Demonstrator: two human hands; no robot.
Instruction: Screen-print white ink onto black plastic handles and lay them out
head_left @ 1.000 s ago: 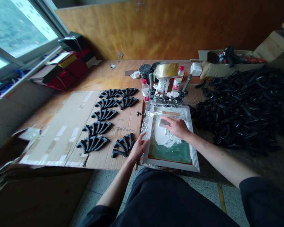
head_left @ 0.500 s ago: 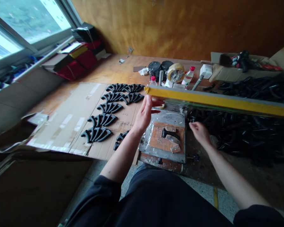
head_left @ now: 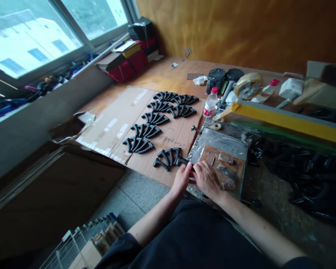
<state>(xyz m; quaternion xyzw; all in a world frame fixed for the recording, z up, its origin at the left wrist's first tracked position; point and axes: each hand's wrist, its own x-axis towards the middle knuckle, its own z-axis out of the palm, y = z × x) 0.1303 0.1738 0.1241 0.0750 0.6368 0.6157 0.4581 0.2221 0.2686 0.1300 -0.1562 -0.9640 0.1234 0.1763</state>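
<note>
My left hand point(head_left: 182, 180) and my right hand point(head_left: 207, 179) meet at the front left corner of the foil-covered base plate point(head_left: 221, 142). Their fingers are closed on a black curved part point(head_left: 192, 179) between them, most of it hidden. Just beyond my left fingers lies a fan of black curved parts point(head_left: 169, 158) on the cardboard sheet point(head_left: 114, 123). The wooden jig point(head_left: 226, 166) on the plate holds no black part. The printing screen frame point(head_left: 285, 120), with its yellow edge, stands raised above the plate.
Rows of black curved parts point(head_left: 159, 117) lie on the cardboard. A heap of black parts point(head_left: 305, 164) fills the right. Bottles point(head_left: 210, 106), black tins point(head_left: 216, 76), a tape roll point(head_left: 249, 85) and boxes stand behind. Red folders point(head_left: 128, 61) sit under the window.
The screen frame was swung up off the plate. My left hand let go of it and came down; my right hand took the black part off the jig. The view turned left.
</note>
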